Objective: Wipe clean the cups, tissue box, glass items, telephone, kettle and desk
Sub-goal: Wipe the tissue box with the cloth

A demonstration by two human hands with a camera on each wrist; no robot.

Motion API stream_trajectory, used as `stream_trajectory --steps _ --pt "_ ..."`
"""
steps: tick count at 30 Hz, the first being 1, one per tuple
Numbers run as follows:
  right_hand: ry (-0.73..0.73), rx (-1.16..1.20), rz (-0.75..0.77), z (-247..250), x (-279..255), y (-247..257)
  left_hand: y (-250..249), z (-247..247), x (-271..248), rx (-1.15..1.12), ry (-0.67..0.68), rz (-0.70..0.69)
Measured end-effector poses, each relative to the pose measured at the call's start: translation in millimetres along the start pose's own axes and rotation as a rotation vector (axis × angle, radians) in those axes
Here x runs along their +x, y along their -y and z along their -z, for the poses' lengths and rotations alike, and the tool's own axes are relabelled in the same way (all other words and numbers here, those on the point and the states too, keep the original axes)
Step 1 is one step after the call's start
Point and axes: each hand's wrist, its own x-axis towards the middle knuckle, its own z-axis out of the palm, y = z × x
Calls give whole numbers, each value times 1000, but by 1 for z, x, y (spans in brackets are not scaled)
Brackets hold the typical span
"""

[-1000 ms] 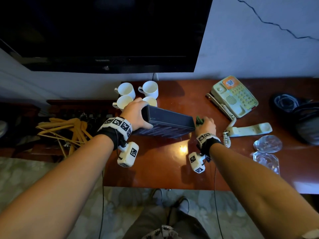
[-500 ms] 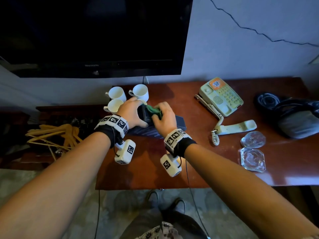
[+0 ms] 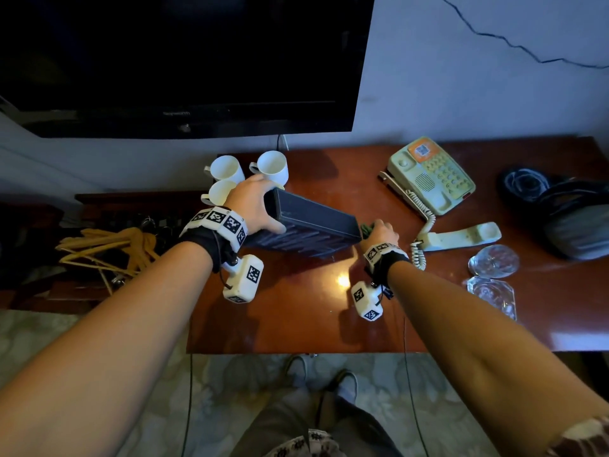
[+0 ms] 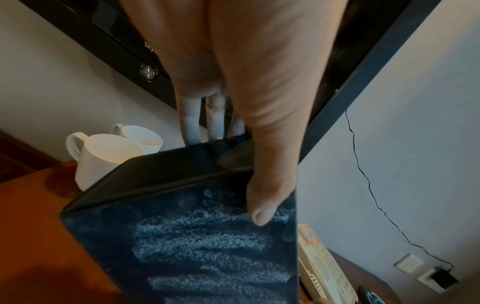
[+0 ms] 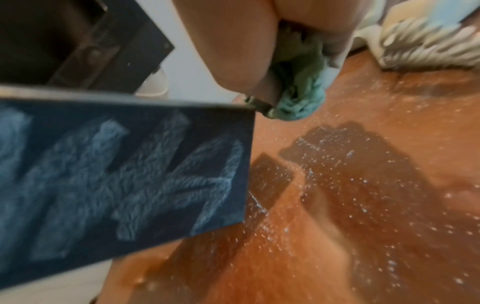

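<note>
Tissue box held tilted above the table; cloth at its far end.

The left hand grips the near end of the dark tissue box, thumb pressed on its dusty blue face, fingers wrapped behind. The right hand clutches a bunched green cloth, seemingly touching the box's corner. White cups crowd just behind the left grip. The telephone, handset off, lies beyond the right grip; glass items further right on the table.
</note>
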Motion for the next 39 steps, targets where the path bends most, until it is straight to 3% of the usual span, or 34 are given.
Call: stream_trajectory --steps 3,6,10,15,22,27,34,37,39 --pt "-67 84 -4 8 2 -1 6 2 -2 9 19 31" --pt "-91 81 90 17 1 5 11 2 -5 18 36 75" --pt "119 -191 300 21 -2 15 19 0 -9 4 36 92" --pt "194 -353 393 17 -2 28 29 -3 -16 32 49 150" --pt "184 -339 478 28 -14 43 46 -9 -27 81 99 212" --pt "92 -244 434 57 -36 53 63 -21 -32 116 130 260" --pt "44 -321 528 90 -67 91 74 -34 -28 93 233 284" --pt "19 -355 546 93 -78 105 72 -39 -22 47 258 238" --pt "5 -389 579 89 -86 118 64 -38 -18 -22 197 138"
